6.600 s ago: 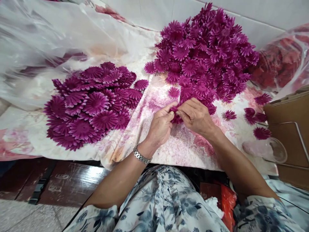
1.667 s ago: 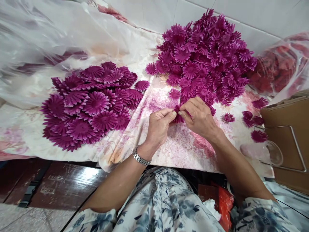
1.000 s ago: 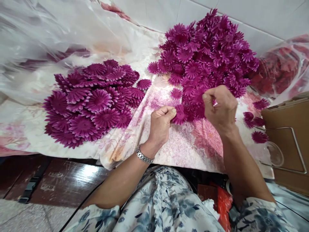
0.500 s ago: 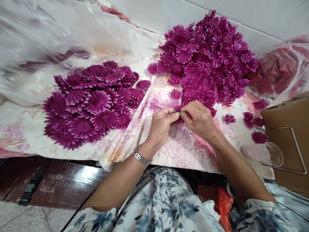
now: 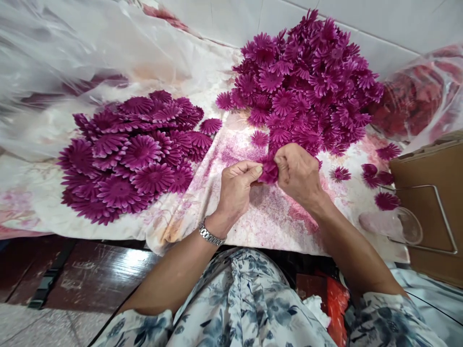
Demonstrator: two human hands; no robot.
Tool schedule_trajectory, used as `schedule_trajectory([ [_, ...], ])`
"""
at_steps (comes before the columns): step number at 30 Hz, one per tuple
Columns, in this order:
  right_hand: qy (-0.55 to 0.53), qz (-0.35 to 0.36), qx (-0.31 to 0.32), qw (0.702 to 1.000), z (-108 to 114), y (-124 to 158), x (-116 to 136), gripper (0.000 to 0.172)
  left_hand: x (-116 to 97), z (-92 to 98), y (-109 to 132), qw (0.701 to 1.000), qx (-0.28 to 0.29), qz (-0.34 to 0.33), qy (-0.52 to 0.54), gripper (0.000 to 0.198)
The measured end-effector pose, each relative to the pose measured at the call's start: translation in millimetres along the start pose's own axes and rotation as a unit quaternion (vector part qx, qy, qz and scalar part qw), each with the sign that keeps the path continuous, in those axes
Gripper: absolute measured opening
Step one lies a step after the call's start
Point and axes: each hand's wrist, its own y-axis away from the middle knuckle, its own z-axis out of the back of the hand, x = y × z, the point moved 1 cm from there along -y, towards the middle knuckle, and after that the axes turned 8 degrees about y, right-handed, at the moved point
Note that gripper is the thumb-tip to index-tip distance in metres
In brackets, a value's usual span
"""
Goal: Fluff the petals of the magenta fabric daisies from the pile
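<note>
Between my two hands is a magenta artificial flower (image 5: 268, 171), its petals bunched together. My left hand (image 5: 238, 185), with a metal watch (image 5: 211, 234) at the wrist, pinches its left edge between thumb and forefinger. Curled fingers of my right hand (image 5: 298, 173) grip the other side; their tips are partly hidden. Just behind them rises a tall heap of loose magenta flowers (image 5: 307, 86). Off to the left lies a lower pile of wider, flatter magenta flowers (image 5: 126, 159), stacked in layers. One single flower (image 5: 259, 139) rests beyond the held one.
A patterned cloth (image 5: 202, 212) covers the table. At right are stray flowers (image 5: 340, 174), a clear plastic cup (image 5: 392, 226) on its side, a cardboard box (image 5: 430, 202) and a bag of red petals (image 5: 408, 106). Clear plastic sheeting (image 5: 72, 53) lies at far left; a tiled wall (image 5: 231, 19) stands behind.
My hands have moved slightly apart, the right one turning with its knuckles up. More of the held flower shows between them, folded now. The whole view has shifted a little.
</note>
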Motion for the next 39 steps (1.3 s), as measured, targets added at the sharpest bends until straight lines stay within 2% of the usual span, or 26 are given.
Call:
schedule_trajectory([
  [3,0.069,-0.057,-0.010,0.996,8,-5,-30,0.025,-2,-0.4,1,1.000,-0.008,0.000,-0.007,0.008],
  [5,0.117,-0.102,0.013,0.988,15,-9,-52,0.024,-2,-1.3,2,1.000,-0.003,0.012,-0.010,0.007],
  [8,0.135,-0.126,0.047,0.982,22,-13,-64,0.020,-2,-1.8,1,0.999,-0.003,0.035,-0.004,0.006],
  [10,0.069,-0.091,0.059,0.992,23,-13,-53,0.021,-1,-1.7,0,0.999,0.000,0.036,0.003,0.005],
  [12,-0.034,-0.023,0.086,0.995,19,-11,-32,0.020,0,-1.3,-1,1.000,0.007,0.029,0.007,0.006],
  [14,-0.118,0.037,0.117,0.985,13,-7,-11,0.019,2,-0.9,-1,0.999,0.008,0.030,0.009,0.008],
  [16,-0.158,0.061,0.125,0.978,8,-3,1,0.023,3,-0.2,-1,0.999,0.003,0.038,0.008,0.010],
  [19,-0.166,0.059,0.115,0.977,4,0,4,0.021,3,0.8,-1,1.000,-0.006,0.029,-0.001,0.010],
  [23,-0.175,0.069,0.119,0.975,8,3,-2,0.011,1,0.8,-2,1.000,-0.001,0.006,-0.005,0.011],
  [28,-0.184,0.056,0.099,0.976,7,7,0,0.005,1,-0.4,-1,0.999,0.029,0.020,0.000,0.011],
  [32,-0.200,0.030,0.085,0.976,8,7,2,0.005,2,0.0,-1,0.999,0.025,0.019,0.007,0.014],
  [35,-0.249,-0.010,0.110,0.962,13,5,1,0.008,3,-0.1,-1,0.999,0.020,0.021,0.013,0.018],
  [39,-0.312,-0.065,0.159,0.935,18,4,-3,0.007,3,-1.9,-2,0.999,0.046,0.005,0.007,0.025],
])
